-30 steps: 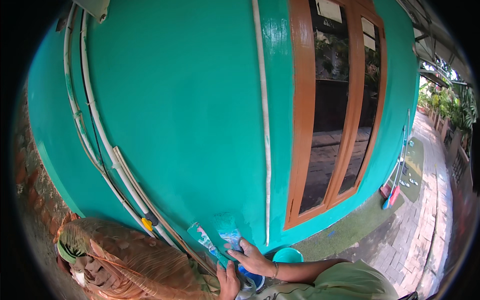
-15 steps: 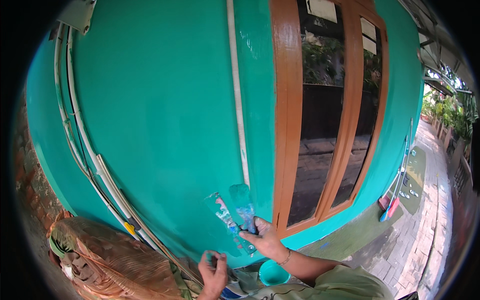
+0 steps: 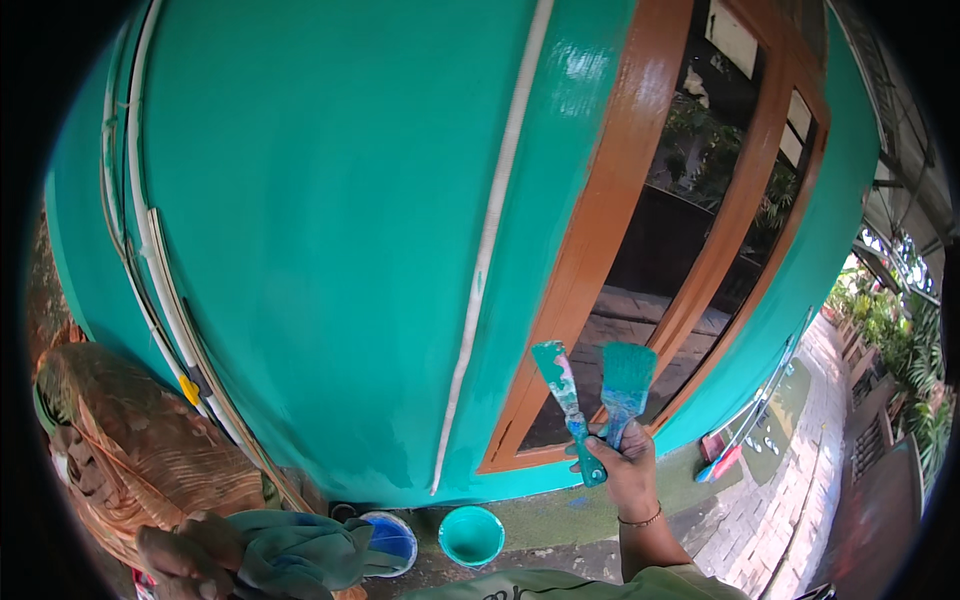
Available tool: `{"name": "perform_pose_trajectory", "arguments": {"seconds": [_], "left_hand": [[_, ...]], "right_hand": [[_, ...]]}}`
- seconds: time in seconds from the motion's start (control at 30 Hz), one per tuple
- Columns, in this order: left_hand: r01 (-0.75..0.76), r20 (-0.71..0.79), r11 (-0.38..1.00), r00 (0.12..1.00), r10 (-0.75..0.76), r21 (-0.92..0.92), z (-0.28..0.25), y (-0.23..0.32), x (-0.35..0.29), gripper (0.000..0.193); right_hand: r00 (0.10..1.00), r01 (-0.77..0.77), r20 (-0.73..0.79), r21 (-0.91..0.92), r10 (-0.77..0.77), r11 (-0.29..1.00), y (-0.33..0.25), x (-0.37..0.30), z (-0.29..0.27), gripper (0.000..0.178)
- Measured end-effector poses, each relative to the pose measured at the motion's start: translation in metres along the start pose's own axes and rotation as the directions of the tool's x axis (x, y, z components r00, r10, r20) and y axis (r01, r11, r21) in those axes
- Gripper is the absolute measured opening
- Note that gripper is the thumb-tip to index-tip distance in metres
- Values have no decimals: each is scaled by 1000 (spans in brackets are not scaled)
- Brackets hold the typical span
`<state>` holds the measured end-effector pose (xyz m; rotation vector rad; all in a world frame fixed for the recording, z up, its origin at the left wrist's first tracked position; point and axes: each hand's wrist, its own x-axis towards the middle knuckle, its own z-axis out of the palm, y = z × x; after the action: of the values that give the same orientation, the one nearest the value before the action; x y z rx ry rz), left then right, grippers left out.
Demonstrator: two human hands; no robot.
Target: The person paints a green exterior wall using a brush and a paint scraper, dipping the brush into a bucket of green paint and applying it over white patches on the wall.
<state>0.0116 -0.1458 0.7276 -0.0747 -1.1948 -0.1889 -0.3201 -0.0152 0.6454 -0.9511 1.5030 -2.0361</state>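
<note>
Teal paint coats the house wall [image 3: 350, 250], the flat paintbrush [image 3: 629, 375] and parts of a narrow putty knife [image 3: 569, 405]. The person's right hand [image 3: 632, 478] is raised, its fingers closed around both tools at once: brush on the right, putty knife on the left, working ends up. They show in front of the lower part of the brown-framed window [image 3: 590, 290], seemingly clear of it. At lower left, a blurred shape that seems to be the left hand [image 3: 188, 552] lies against dark green cloth [image 3: 300, 548]; whether its fingers grip it cannot be told. Near the wall's foot stand a teal pail [image 3: 470, 543] and, left of it, a blue-lined pail [image 3: 397, 540]. The step in hand looks like carrying the paired tools; using either would call for parting them.
</note>
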Motion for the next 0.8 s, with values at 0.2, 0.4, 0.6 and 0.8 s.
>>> {"name": "perform_pose_trajectory", "arguments": {"seconds": [0.2,0.4,0.6,0.8], "left_hand": [[-96,275,974,949,152,-205,-26,-15,4,22],[191,581,977,807,-103,-92,-47,15,11,19],[-7,244,1000,970,0,29,-10,22,-12,19],[-491,-274,868,827,492,75,25,-11,2,13]], "right_hand": [[996,40,-81,-66,-45,997,-4,0,-9,22],[997,7,-75,-145,-18,989,4,-1,-6,20],[998,-9,-68,-131,0,991,4,-4,-1,18],[998,-28,-56,-140,20,990,9,0,1,18]]}}
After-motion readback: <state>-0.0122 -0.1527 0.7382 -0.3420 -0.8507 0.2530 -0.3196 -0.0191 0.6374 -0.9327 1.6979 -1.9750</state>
